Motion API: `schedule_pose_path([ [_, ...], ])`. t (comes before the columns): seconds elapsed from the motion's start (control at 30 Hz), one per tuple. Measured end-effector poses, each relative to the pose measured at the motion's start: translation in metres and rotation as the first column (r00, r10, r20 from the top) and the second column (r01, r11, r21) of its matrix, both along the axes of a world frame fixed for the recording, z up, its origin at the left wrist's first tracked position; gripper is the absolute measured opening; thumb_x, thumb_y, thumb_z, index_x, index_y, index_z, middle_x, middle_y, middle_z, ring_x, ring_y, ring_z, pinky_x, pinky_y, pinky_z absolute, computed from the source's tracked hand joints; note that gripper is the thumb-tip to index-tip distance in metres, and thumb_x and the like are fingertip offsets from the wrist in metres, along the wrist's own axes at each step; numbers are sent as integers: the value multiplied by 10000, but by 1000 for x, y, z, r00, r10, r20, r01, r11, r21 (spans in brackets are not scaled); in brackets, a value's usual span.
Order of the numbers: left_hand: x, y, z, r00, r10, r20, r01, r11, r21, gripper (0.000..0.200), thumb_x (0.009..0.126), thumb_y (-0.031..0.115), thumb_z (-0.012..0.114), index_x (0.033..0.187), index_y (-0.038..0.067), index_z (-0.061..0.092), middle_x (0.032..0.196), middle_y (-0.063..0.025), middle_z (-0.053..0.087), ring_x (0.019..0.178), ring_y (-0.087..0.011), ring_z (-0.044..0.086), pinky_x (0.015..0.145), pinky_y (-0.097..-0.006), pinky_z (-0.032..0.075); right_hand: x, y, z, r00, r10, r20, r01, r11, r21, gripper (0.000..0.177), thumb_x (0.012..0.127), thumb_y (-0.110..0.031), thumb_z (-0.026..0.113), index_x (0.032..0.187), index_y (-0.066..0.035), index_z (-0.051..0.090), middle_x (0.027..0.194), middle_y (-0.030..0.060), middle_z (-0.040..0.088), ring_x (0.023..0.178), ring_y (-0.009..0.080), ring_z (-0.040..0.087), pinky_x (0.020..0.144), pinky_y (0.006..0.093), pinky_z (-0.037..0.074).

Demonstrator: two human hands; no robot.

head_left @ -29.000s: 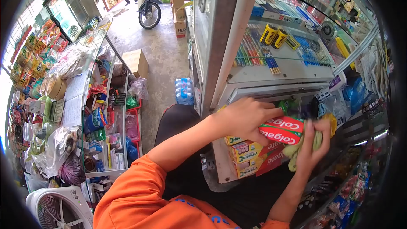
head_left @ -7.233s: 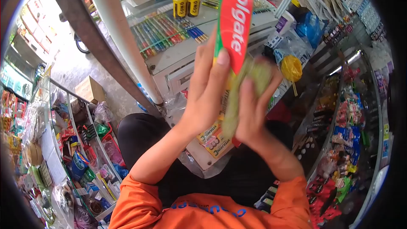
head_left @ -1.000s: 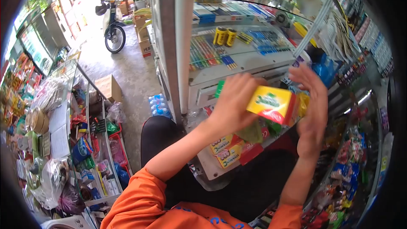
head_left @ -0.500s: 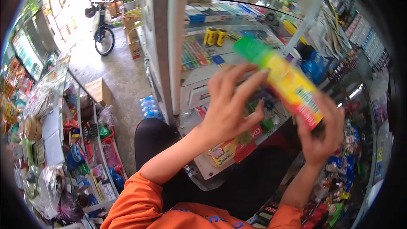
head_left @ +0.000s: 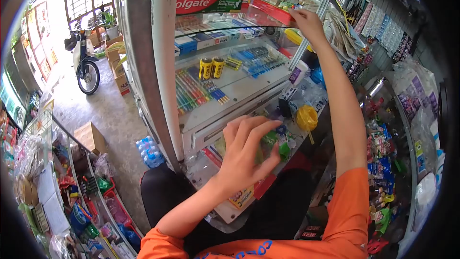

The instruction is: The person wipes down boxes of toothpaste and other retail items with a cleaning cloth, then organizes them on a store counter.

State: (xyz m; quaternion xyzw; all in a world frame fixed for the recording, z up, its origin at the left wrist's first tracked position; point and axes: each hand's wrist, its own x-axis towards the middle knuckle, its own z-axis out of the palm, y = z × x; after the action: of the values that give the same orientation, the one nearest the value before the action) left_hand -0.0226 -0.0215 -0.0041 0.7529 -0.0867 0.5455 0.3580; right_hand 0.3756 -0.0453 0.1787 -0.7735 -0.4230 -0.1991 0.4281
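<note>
My right hand (head_left: 307, 26) reaches up to the glass shelf, its fingers closed at the end of a long red box (head_left: 273, 10). Beside that box stands a red and green Colgate carton (head_left: 208, 4). My left hand (head_left: 247, 146) hangs over the low ledge (head_left: 194, 165) in front of my lap, fingers curved and apart, holding nothing. Under and behind it lie green packets (head_left: 283, 149), partly covered by the fingers, and an orange vitamin C pack (head_left: 242, 197). The yellow and green box from before does not show clearly now.
Inside the glass case are two yellow batteries (head_left: 211, 68) and rows of pens (head_left: 196, 86). A yellow bag (head_left: 306, 117) sits on the ledge's right. Packed bottles (head_left: 150, 152) and a cardboard box (head_left: 90, 137) stand on the floor; a motorbike (head_left: 87, 62) is farther back.
My right hand has gone from in front of me up to the shelf, and the yellow and green box has left view. My left hand has come away from that box and lowered.
</note>
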Motion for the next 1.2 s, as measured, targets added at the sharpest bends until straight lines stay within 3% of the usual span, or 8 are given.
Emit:
schedule_pose_path([
  [0.1,5,7,-2,999,21,33,-20,1000,-3,453,769,65,774,1205,60,651,1113,-108,648,1040,-297,572,957,-407,401,5,53,21,993,-44,-105,34,995,-99,770,978,-659,528,1150,55,758,1032,185,770,909,258,748,910,385,549],
  [0.3,6,21,-5,1000,28,3,-28,998,-53,428,769,54,757,1185,53,657,1104,-106,655,1030,-299,570,951,-406,410,24,139,22,981,-188,44,193,971,-145,779,986,-700,457,1169,-16,781,1140,209,758,989,279,737,971,378,519],
  [0.4,6,23,-8,1000,11,-10,-11,998,-65,420,772,53,751,1181,51,655,1109,-108,656,1032,-302,567,953,-409,410,33,143,20,983,-110,145,138,970,-201,728,1010,-674,435,1175,-57,785,1175,183,751,1080,260,709,995,381,506],
  [0.57,12,22,-12,999,-16,-37,13,996,-88,411,777,51,747,1177,48,652,1117,-107,658,1039,-308,563,958,-412,411,27,144,17,931,173,-322,-182,983,3,714,1059,-605,382,1323,-8,671,1255,138,713,1167,242,673,1061,403,474],
  [0.87,20,17,-12,996,-53,-69,44,991,-125,422,789,43,741,1203,78,670,1132,-89,653,1086,-309,550,977,-415,407,27,153,16,881,377,-287,-328,922,205,587,1082,-534,428,1414,-95,633,1349,107,669,1216,199,635,1103,368,430],
  [0.93,21,14,-14,995,-59,-83,48,991,-126,421,790,44,742,1203,78,669,1130,-90,654,1084,-310,551,975,-417,407,1,146,26,808,281,-518,-292,954,62,693,1080,-606,367,1578,-131,439,1643,165,379,1529,334,337,1237,522,279],
  [1.1,21,17,-13,997,-37,-71,31,996,-88,377,792,45,724,1163,40,653,1093,-100,675,1017,-307,557,948,-407,426,-26,144,21,847,47,-530,-53,999,4,694,1084,-608,339,1578,-131,435,1653,186,352,1518,389,338,1215,611,298],
  [1.2,22,18,-14,997,-35,-75,26,994,-110,371,791,42,720,1156,42,657,1084,-97,678,1015,-307,562,945,-405,426,13,148,14,710,326,-624,-351,932,88,701,1088,-599,339,1578,-105,425,1664,191,327,1501,423,354,1168,625,376],
])
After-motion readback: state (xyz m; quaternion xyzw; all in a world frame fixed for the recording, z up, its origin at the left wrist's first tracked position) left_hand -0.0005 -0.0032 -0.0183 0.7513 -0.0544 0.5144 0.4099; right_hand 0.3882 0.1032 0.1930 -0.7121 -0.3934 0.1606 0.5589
